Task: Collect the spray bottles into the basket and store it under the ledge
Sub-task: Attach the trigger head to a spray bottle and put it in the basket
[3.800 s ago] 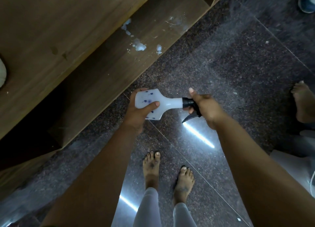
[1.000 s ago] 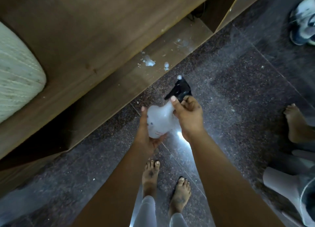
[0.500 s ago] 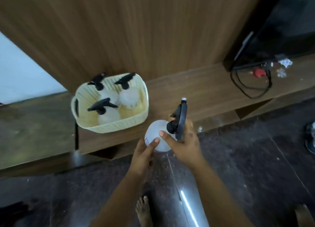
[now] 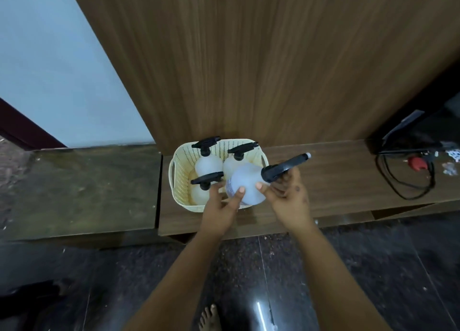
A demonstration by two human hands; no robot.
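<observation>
Both my left hand [image 4: 219, 212] and right hand [image 4: 288, 199] grip a white spray bottle [image 4: 245, 184] over the cream basket [image 4: 180, 171], hiding its near rim and seemingly three bottles inside.

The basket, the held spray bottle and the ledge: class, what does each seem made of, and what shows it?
Basket: cream plastic, likely moulded; rows of small holes in its walls.
Held spray bottle: translucent whitish plastic body, matte black plastic trigger head.
Ledge: brown wood or wood-look laminate; streaky grain, low sheen. Which one is unclear.
</observation>
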